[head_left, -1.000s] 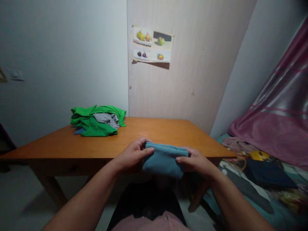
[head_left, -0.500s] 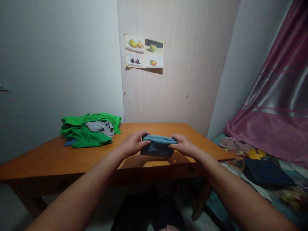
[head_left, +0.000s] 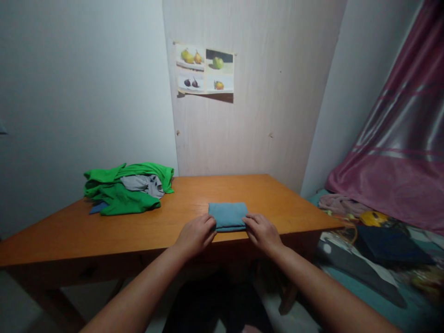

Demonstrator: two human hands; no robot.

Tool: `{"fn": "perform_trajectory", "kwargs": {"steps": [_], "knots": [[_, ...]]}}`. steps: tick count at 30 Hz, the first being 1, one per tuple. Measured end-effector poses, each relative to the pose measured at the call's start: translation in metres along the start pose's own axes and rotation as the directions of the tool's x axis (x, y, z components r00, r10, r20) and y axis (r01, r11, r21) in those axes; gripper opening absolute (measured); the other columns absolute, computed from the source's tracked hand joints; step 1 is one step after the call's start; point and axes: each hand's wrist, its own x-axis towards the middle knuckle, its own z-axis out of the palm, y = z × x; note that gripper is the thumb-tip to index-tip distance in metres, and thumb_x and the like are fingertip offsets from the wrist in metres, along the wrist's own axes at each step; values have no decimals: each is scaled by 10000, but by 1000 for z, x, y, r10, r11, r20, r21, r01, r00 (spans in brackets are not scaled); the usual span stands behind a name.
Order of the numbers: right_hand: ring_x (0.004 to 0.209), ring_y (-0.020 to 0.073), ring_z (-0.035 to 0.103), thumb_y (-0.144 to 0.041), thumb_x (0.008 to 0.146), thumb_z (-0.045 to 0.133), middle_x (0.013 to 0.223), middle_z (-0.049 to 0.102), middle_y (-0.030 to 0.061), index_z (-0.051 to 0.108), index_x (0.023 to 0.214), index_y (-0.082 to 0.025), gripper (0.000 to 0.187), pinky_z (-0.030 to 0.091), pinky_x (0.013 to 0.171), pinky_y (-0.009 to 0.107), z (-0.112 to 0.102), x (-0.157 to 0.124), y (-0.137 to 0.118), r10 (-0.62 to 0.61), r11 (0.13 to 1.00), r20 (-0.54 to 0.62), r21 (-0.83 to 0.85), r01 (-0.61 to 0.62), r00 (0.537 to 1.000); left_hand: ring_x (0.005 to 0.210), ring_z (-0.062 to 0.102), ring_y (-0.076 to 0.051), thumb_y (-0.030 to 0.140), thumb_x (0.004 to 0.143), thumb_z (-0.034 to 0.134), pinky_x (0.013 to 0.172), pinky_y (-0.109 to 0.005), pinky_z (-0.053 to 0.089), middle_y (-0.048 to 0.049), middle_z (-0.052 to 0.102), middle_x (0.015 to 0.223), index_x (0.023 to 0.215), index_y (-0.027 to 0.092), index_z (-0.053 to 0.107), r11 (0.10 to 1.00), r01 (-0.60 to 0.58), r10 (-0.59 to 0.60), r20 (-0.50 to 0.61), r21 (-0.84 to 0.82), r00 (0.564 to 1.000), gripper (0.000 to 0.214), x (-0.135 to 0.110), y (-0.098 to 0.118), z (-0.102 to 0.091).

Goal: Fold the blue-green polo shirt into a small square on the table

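Note:
A folded blue cloth [head_left: 228, 215] lies flat on the wooden table [head_left: 138, 231], close to its near edge. My left hand [head_left: 196, 236] rests at the cloth's near left corner with its fingers curled onto the edge. At the near right corner, my right hand [head_left: 262, 231] has its fingertips pinched on the cloth. Both hands rest low on the tabletop.
A heap of green, grey and blue clothes [head_left: 126, 187] sits at the table's far left. A fruit poster [head_left: 204, 69] hangs on the wooden panel behind. To the right are a purple curtain [head_left: 398, 152] and a cluttered bed [head_left: 374, 245] with dark items.
The blue cloth was held up in front of me by both hands, then carried forward and laid flat on the table. My hands have come down with it to its near corners.

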Motion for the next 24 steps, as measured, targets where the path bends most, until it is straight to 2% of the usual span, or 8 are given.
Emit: {"fn": "perform_trajectory", "kwargs": {"steps": [3, 6, 9, 13, 15, 18, 21, 24], "knots": [[1137, 269, 604, -164, 930, 534, 1230, 669, 133, 661, 1255, -224, 354, 526, 935, 406, -5, -6, 0, 1, 1000, -8, 28, -1, 1000, 1021, 618, -238, 350, 945, 558, 847, -350, 483, -73, 634, 1152, 1047, 241, 570, 999, -30, 28, -47, -42, 998, 150, -6, 2, -4], [1128, 264, 611, -139, 908, 526, 1226, 671, 124, 665, 1254, -227, 384, 529, 938, 409, -12, -8, -1, 4, 998, -9, 66, -3, 1000, 953, 622, -225, 391, 966, 534, 808, -345, 487, -70, 648, 1076, 1028, 234, 593, 997, -12, 5, -91, -82, 996, 179, -7, 2, -2], [1118, 259, 614, -145, 895, 516, 1201, 683, 111, 693, 1188, -226, 352, 520, 951, 411, -17, -6, 1, 42, 992, -20, 117, -39, 999, 922, 623, -221, 401, 993, 485, 806, -345, 489, -65, 658, 975, 984, 222, 614, 991, 40, -63, -185, -130, 981, 221, -2, -4, 2], [1077, 243, 630, -252, 946, 489, 1133, 710, 102, 711, 1094, -217, 270, 498, 955, 387, -28, 10, 8, 160, 968, -60, 205, -144, 985, 942, 631, -223, 364, 1009, 436, 864, -358, 490, -77, 682, 961, 978, 210, 639, 973, 151, -198, -304, -172, 932, 256, 19, -16, 0], [1041, 234, 640, -330, 976, 460, 1103, 720, 109, 713, 1058, -203, 295, 484, 947, 363, -34, 25, 11, 222, 951, -50, 231, -205, 974, 951, 636, -220, 360, 1020, 409, 878, -351, 488, -83, 689, 975, 1004, 207, 656, 965, 206, -246, -284, -163, 927, 291, 35, -19, -3], [983, 225, 646, -408, 1012, 384, 1023, 731, 107, 716, 974, -192, 398, 465, 898, 325, -38, 55, 13, 301, 928, 23, 224, -299, 953, 1021, 639, -220, 363, 1044, 337, 919, -339, 481, -103, 698, 1057, 1075, 189, 666, 964, 239, -259, -195, -121, 946, 374, 64, -17, -3], [917, 217, 647, -449, 1035, 302, 947, 739, 97, 709, 873, -190, 509, 449, 821, 295, -35, 84, 12, 348, 913, 124, 180, -366, 929, 1183, 602, -225, 357, 1060, 260, 1024, -351, 441, -141, 672, 1242, 1234, 155, 623, 966, 254, -257, -68, -49, 964, 450, 89, -10, 6], [839, 209, 647, -492, 1050, 232, 892, 744, 85, 705, 823, -195, 602, 432, 733, 275, -29, 107, 11, 386, 901, 192, 128, -413, 902, 1315, 533, -250, 371, 1045, 306, 1114, -390, 375, -166, 608, 1389, 1303, 139, 595, 975, 220, -220, 30, -11, 975, 451, 100, -4, 20]]}}
